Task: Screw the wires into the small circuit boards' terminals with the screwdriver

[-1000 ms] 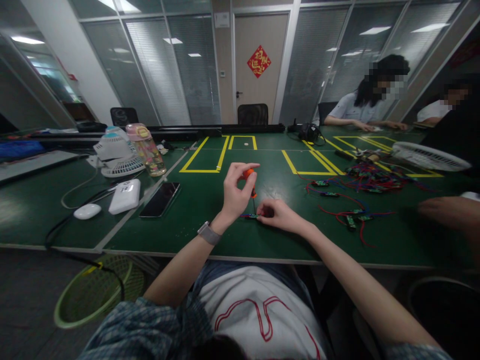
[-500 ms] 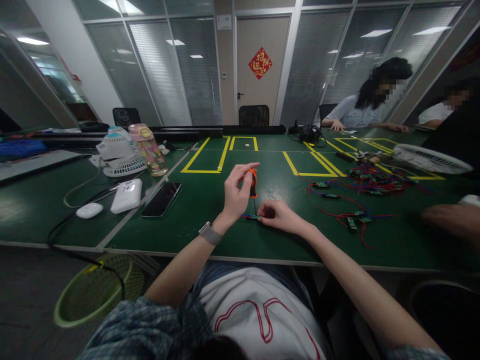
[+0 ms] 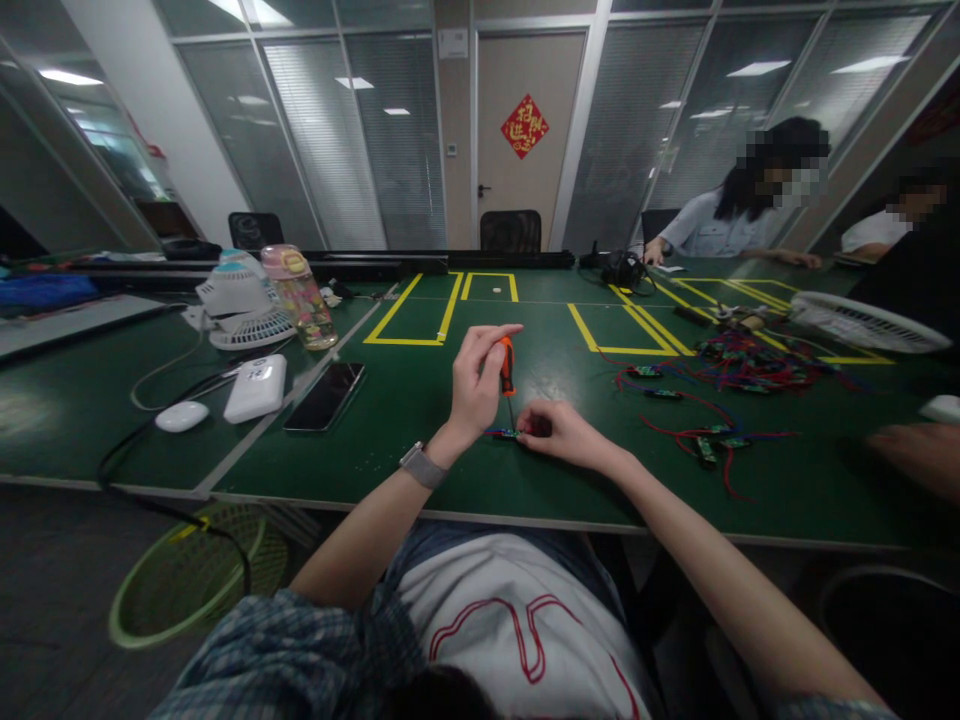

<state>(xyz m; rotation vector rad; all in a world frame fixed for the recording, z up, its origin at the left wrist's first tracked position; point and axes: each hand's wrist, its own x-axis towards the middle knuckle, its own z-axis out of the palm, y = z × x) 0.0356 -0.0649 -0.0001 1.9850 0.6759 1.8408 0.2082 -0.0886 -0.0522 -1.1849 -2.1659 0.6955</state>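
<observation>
My left hand grips the orange and black handle of a screwdriver, held upright with its shaft pointing down. The shaft's lower end meets a small green circuit board lying on the table. Closed around the board's right end are the fingertips of my right hand. A bluish wire shows at the board's left end. Whether the tip sits in a screw is too small to tell.
To the right lie several loose wired boards and a tangled heap of them. A phone, white power bank, bottle and small fan stand left. A co-worker's hand rests at the right edge.
My hands, the screwdriver and the board hold nearly the same position; the view shifts slightly. The co-worker's hand at the right edge has drawn back a little to the right.
</observation>
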